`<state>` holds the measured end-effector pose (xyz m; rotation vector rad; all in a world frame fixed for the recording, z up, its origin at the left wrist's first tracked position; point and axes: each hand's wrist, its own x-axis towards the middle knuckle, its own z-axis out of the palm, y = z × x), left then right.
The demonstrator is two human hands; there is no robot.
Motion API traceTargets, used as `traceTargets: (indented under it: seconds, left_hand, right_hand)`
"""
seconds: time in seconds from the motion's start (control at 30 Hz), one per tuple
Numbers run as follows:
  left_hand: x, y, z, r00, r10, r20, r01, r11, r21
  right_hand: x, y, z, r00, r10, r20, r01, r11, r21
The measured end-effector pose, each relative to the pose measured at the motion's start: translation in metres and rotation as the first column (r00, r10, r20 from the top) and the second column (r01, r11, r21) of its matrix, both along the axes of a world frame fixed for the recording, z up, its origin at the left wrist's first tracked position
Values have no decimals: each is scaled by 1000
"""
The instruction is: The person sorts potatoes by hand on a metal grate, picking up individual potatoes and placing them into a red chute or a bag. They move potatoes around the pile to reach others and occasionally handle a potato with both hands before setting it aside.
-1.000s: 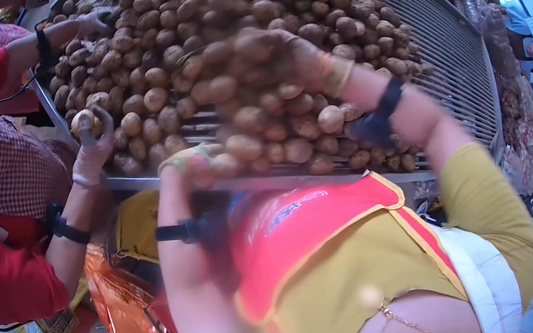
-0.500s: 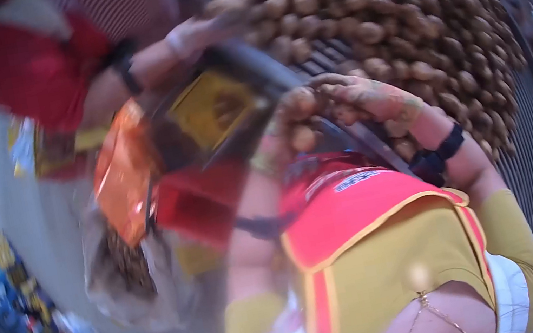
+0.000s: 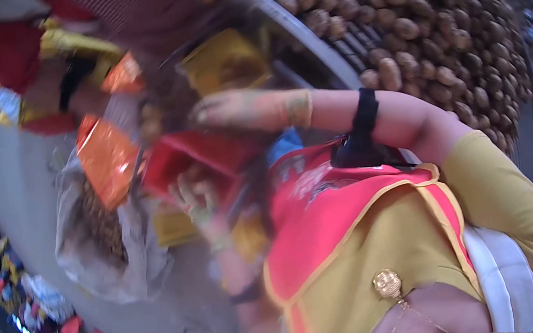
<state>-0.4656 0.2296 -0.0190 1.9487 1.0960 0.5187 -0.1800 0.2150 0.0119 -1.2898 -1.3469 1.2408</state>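
Note:
My left hand [image 3: 197,196] is at the near side of a red bin [image 3: 228,148], fingers apart and blurred; brownish shapes in the bin behind them are too smeared to make out. My right hand [image 3: 239,111] reaches left over the bin's far edge, back of the hand up and fingers stretched out, with nothing visible in it. Beyond it stands a yellow bin [image 3: 223,60] with dark contents. A big heap of brown potatoes [image 3: 406,28] lies on the slatted table to the right, apart from both hands.
A co-worker's arm [image 3: 82,92] extends at the upper left, beside orange bags [image 3: 108,159]. An open pale sack [image 3: 89,233] of small brown pieces stands on the floor. The table's metal edge [image 3: 310,27] runs between the heap and the bins.
Both hands have moved left from the table's edge, where they were together around potatoes, to the red bin, and have come apart. The co-worker's arm has moved away from the heap.

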Motion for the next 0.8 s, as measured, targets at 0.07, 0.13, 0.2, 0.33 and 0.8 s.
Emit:
traceTargets:
  seconds: [0.07,0.13,0.2,0.33,0.8]
  left_hand:
    - [40,-14,23,933,-347,96,324,926,193]
    - [103,-33,41,879,-395,266,473,792,-387]
    - [168,-55,73,727,-578,372,668,470,-577]
    - [270,-131,121,363,-807,465,930,286,-230]
    - [324,-292,117,-390,-698,601,658,-668,-348]
  right_hand:
    - [51,-24,23,967,-252,40,239,948,212]
    - [92,-54,53,808,-589,-33,589,801,108]
    - [145,-76,43,698,-715,-36,670,634,386]
    - [176,-152,112,274,-918,288,425,384,820]
    - [118,-342,150,-66,-997,36,649,-16,761]
